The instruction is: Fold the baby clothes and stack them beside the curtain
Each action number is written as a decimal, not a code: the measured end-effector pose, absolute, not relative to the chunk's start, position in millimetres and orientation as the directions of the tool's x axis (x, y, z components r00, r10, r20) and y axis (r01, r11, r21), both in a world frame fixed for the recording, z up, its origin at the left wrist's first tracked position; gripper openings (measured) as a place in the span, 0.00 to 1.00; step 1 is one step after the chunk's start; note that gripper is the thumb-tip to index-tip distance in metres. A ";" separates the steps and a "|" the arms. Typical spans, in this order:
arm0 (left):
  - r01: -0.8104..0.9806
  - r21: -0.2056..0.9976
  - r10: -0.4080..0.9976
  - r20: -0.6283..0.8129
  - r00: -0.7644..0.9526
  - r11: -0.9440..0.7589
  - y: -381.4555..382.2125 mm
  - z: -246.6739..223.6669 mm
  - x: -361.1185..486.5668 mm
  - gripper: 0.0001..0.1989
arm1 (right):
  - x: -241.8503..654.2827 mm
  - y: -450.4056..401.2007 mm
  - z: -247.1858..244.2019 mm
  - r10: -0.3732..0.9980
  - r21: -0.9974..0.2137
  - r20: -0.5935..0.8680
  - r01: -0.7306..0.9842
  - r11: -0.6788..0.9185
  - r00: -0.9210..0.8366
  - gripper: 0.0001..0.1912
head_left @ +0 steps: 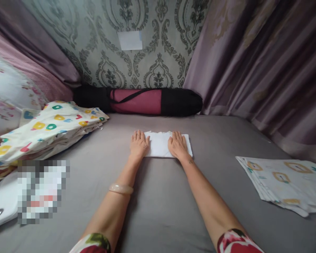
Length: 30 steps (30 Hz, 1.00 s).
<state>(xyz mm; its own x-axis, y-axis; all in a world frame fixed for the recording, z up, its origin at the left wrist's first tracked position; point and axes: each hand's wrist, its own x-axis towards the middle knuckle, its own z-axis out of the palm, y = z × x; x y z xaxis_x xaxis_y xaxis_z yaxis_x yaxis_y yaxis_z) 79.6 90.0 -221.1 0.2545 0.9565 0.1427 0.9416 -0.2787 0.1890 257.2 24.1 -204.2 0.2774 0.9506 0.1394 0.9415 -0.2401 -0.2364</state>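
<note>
A folded white cloth (159, 144) lies flat on the grey bed sheet (163, 196), straight ahead of me. My left hand (139, 143) rests palm down on its left end, fingers stretched out and pointing away from me. Toward the right end, my right hand (177, 143) presses flat on the cloth in the same way. Neither hand grips anything. The parts of the cloth under both palms are hidden. A pale bangle (121, 189) circles my left forearm.
A black and maroon long bag (137, 101) lies along the patterned wall. Left are a pile of colourful printed cloth (55, 123) and a white item with a dark button (2, 200), partly pixelated. A folded printed cloth (284, 182) lies right. Curtains (252, 63) hang at both sides.
</note>
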 end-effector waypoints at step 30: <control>0.898 0.416 0.989 0.095 0.116 -0.145 109.2 -213.0 48.4 0.24 | 268.7 29.5 -205.9 0.944 -0.220 0.229 0.957 -0.189 0.239 0.29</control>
<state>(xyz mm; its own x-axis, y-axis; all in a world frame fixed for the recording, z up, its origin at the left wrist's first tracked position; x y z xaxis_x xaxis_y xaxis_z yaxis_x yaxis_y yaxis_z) 48.4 109.2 -213.0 0.1161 0.9887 0.0950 0.8979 -0.1454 0.4156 268.7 29.5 -205.9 0.2390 0.9436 0.2290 0.9570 -0.1890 -0.2202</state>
